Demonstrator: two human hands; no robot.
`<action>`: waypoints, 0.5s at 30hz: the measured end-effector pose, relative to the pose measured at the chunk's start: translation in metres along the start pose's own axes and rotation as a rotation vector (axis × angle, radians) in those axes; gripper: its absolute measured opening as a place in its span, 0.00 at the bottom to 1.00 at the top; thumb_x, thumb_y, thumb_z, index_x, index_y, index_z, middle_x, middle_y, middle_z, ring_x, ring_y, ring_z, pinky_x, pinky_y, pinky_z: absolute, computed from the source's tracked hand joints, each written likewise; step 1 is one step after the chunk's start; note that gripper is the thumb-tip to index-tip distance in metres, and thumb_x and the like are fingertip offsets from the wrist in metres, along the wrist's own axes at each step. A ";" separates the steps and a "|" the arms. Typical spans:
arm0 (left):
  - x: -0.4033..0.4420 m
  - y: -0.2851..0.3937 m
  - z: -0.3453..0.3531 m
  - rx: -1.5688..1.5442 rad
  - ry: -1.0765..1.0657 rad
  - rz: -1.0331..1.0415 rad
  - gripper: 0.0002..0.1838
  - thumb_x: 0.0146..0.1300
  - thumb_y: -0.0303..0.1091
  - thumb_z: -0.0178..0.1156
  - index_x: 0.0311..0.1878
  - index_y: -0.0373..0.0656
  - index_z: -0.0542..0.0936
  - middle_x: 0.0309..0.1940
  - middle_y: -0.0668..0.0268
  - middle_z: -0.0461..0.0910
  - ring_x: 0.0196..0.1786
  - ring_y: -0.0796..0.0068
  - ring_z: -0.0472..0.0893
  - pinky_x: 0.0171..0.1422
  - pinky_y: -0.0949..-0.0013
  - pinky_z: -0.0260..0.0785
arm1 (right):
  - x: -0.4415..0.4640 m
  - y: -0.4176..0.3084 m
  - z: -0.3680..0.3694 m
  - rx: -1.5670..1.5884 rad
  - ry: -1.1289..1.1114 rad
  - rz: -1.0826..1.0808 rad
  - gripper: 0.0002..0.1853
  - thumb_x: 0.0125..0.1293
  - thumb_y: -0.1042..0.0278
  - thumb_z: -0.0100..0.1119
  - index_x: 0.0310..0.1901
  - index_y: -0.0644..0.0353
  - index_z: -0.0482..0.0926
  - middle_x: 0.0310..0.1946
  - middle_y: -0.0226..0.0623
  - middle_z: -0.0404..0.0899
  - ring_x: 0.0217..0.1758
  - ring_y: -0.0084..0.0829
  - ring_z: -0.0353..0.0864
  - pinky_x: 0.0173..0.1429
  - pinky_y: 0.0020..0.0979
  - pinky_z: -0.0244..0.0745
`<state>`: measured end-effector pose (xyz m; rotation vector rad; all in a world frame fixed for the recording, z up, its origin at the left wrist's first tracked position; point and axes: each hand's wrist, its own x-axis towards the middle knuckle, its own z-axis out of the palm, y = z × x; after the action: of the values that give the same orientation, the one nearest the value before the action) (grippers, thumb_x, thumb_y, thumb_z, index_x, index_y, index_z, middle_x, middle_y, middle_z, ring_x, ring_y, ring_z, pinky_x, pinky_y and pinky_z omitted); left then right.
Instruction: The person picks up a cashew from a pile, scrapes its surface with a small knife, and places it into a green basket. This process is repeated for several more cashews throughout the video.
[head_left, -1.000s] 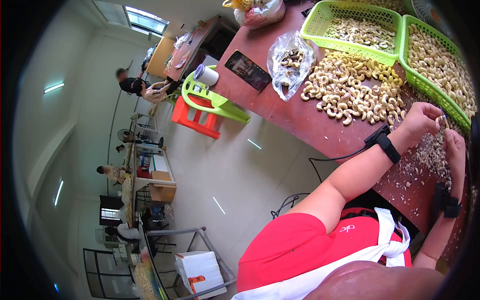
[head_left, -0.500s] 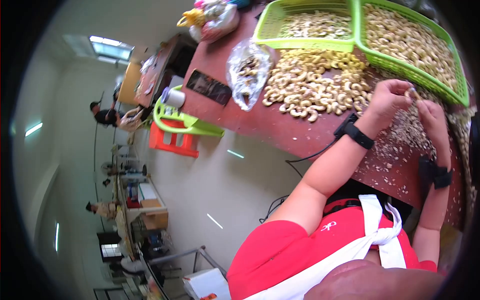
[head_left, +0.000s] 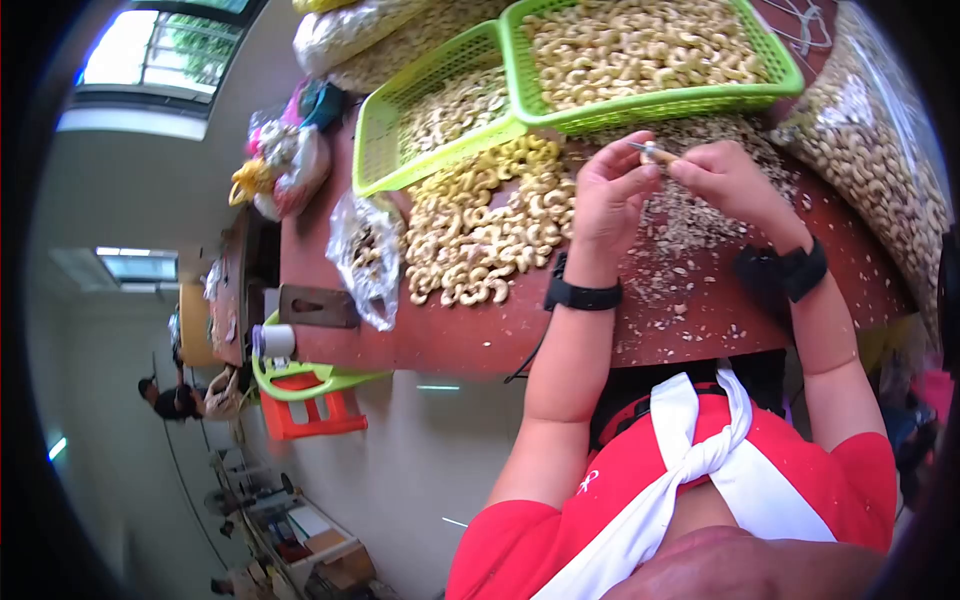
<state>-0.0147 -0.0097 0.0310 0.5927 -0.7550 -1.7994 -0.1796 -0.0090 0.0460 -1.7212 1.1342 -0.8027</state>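
Note:
Over the table my left hand (head_left: 612, 195) pinches a small pale cashew nut (head_left: 648, 160) between thumb and fingertips. My right hand (head_left: 732, 185) is closed around the brownish handle of a small knife (head_left: 664, 155), whose thin blade points left across the nut. Beneath both hands lie scattered shell and skin crumbs (head_left: 690, 225). A pile of cashews (head_left: 480, 240) spreads on the table left of my left hand, its far part yellower. Behind my hands stands a green basket (head_left: 650, 112) full of cashews. Another green basket (head_left: 375, 165), beside it, contains smaller pale pieces.
A clear plastic bag (head_left: 365, 260) with dark bits and a phone (head_left: 318, 307) lie on the red-brown table (head_left: 440, 335). A large clear sack of cashews (head_left: 870, 150) stands at the right. Left of the table are stools (head_left: 315, 410); a person (head_left: 175, 400) is farther off.
My view has swung to the right, so the table sits more centrally and the cashew sack shows fully. My hands stay together at the nut; the knife now shows clearly.

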 end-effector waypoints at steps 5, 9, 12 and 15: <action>0.001 0.001 -0.004 -0.073 -0.002 0.058 0.19 0.43 0.16 0.55 0.43 0.36 0.72 0.30 0.65 0.74 0.31 0.77 0.74 0.33 0.76 0.69 | 0.007 0.026 -0.002 0.107 -0.010 0.014 0.19 0.59 0.57 0.47 0.14 0.58 0.64 0.10 0.19 0.58 0.14 0.13 0.54 0.17 0.20 0.48; -0.001 0.003 -0.003 -0.119 0.000 0.070 0.17 0.42 0.15 0.54 0.40 0.36 0.72 0.28 0.65 0.74 0.28 0.76 0.74 0.30 0.76 0.68 | 0.017 0.053 0.000 0.126 -0.080 0.029 0.18 0.60 0.58 0.45 0.16 0.56 0.63 0.11 0.18 0.57 0.13 0.10 0.52 0.16 0.18 0.45; -0.004 0.005 0.001 -0.136 0.038 0.074 0.16 0.42 0.14 0.54 0.38 0.35 0.72 0.26 0.65 0.73 0.27 0.76 0.74 0.29 0.76 0.68 | 0.016 0.053 0.001 0.187 -0.045 0.088 0.17 0.61 0.56 0.44 0.18 0.55 0.63 0.10 0.17 0.55 0.11 0.09 0.51 0.13 0.15 0.42; -0.003 0.005 -0.001 -0.135 0.012 0.075 0.16 0.41 0.14 0.54 0.38 0.34 0.72 0.26 0.64 0.74 0.27 0.75 0.75 0.28 0.76 0.69 | 0.017 0.060 -0.004 0.210 -0.066 0.124 0.18 0.61 0.56 0.44 0.17 0.54 0.63 0.10 0.17 0.56 0.10 0.09 0.51 0.12 0.15 0.42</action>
<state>-0.0101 -0.0086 0.0346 0.4800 -0.6336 -1.7605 -0.1980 -0.0365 -0.0068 -1.4788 1.0623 -0.7548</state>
